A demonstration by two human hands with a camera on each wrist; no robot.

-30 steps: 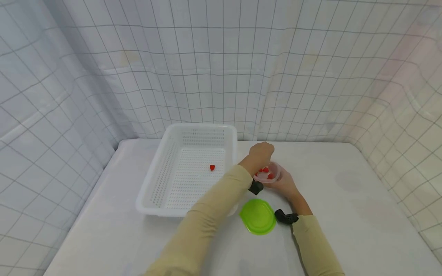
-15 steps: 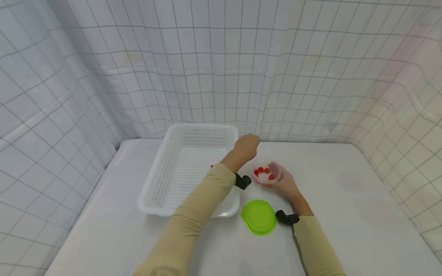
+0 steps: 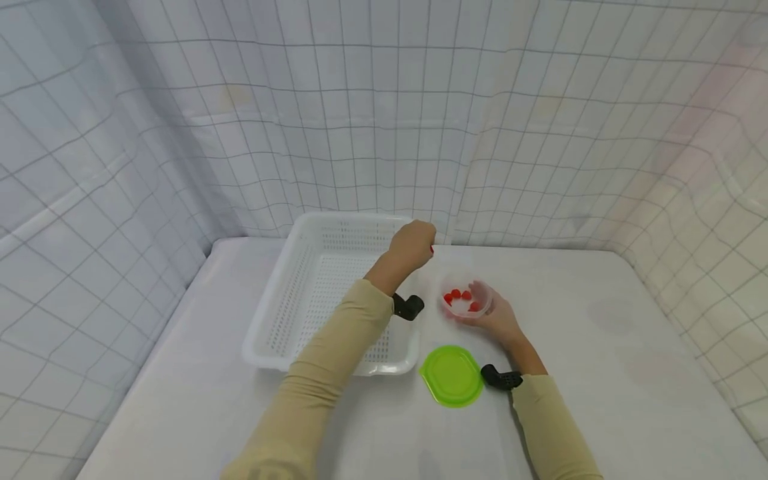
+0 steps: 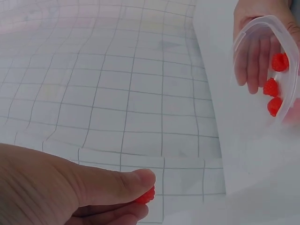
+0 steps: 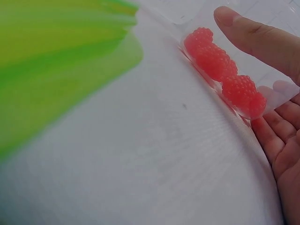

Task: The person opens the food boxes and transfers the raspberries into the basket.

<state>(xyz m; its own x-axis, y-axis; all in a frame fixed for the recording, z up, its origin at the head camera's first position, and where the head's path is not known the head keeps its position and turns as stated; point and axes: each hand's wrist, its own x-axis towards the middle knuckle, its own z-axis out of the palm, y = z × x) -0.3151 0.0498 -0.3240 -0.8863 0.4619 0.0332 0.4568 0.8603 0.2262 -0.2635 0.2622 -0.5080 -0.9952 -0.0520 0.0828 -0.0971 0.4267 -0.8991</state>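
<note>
My left hand (image 3: 413, 243) is above the back right corner of the white basket (image 3: 255, 333). Between thumb and fingers it pinches a red raspberry (image 4: 147, 195), as the left wrist view shows. My right hand (image 3: 501, 321) grips a small clear plastic container (image 4: 239, 37) from its right side, thumb on one wall and fingers on the other. Several raspberries (image 5: 239, 89) lie inside the container, along its bottom. A bright green lid (image 3: 453, 377) lies flat on the table, in front of the container.
The basket has slotted walls and stands left of the container; my left forearm (image 3: 327, 363) crosses over it and hides part of its inside. A white table (image 3: 600, 367) carries everything. Checked curtains (image 3: 384, 120) hang behind it and at both sides.
My left hand has moved left and back, away from the container towards the basket, with the raspberry pinched. My right hand and the container stay in place. My forearm now hides the raspberry seen in the basket.
</note>
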